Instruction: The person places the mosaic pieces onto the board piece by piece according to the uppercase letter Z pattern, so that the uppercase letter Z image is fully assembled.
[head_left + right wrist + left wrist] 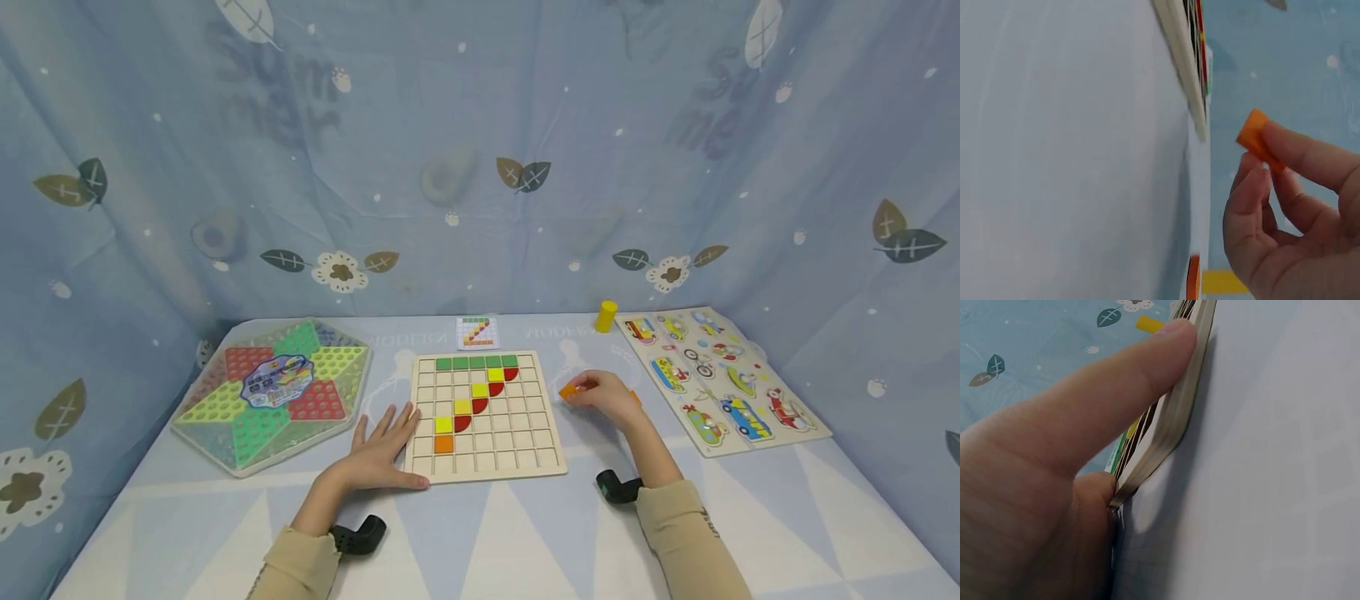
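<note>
A wooden grid board [525, 450] lies in the middle of the table, with green, yellow and orange square tiles and red rounded tiles in some of its cells. My left hand [378, 457] rests at the board's left edge with fingers spread; in the left wrist view the thumb [1116, 387] touches the board's rim. To the right of the board, my right hand [609, 398] pinches an orange tile [1255, 134] between thumb and fingertips, above the table. Another orange tile [1193, 278] lies on the table by the right hand, mostly hidden behind it in the head view.
Behind the board lies a small pattern card [477, 332]. A hexagonal marble game board [277, 396] is at the left, a wooden vehicle puzzle [723, 383] at the right. Near that puzzle stands a yellow cylinder [606, 317]. A patterned curtain [480, 167] hangs behind the table.
</note>
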Available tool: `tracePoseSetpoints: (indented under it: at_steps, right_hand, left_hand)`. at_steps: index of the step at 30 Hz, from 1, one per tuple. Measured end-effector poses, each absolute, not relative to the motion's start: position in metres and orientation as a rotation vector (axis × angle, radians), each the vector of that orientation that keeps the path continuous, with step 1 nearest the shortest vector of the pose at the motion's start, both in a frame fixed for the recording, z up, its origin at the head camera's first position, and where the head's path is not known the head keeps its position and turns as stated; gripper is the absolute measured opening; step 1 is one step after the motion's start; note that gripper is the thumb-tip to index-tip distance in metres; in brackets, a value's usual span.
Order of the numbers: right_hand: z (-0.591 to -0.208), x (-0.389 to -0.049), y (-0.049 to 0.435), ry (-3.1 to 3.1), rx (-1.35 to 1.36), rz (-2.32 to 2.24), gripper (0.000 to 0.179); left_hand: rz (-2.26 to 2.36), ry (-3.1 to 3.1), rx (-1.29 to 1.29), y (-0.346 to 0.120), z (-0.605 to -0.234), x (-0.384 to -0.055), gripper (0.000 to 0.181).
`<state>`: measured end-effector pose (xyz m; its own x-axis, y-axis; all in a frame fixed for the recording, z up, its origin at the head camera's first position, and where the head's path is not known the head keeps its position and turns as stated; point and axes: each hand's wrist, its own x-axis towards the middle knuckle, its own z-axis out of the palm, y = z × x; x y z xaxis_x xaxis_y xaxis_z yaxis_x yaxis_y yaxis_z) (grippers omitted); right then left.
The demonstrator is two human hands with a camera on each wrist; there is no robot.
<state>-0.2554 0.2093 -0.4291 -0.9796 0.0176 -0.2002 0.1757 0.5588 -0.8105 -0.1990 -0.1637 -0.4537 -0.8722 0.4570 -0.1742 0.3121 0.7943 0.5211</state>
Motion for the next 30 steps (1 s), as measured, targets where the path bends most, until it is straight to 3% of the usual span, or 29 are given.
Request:
tracePoseSetpoints:
  at_steps: [8, 17, 30]
  right_hand:
    - [-0.421, -0.247, 0.152, 2.297, -0.028, -1.648, 0.024]
    - [-0.428, -0.236, 0.087, 2.367, -0.322, -1.37, 0.013]
    - [-0.425, -0.233, 0.061, 2.635, -0.454, -1.03, 0.008]
  left_hand:
    - [0.725, 2.697, 0.597, -0.164, -0.456, -0.199, 0.11]
    - [0.704, 2.704, 0.616, -0.164, -0.456, -0.2, 0.11]
    - [0.686, 2.706, 0.624, -0.164, -0.452, -0.199, 0.11]
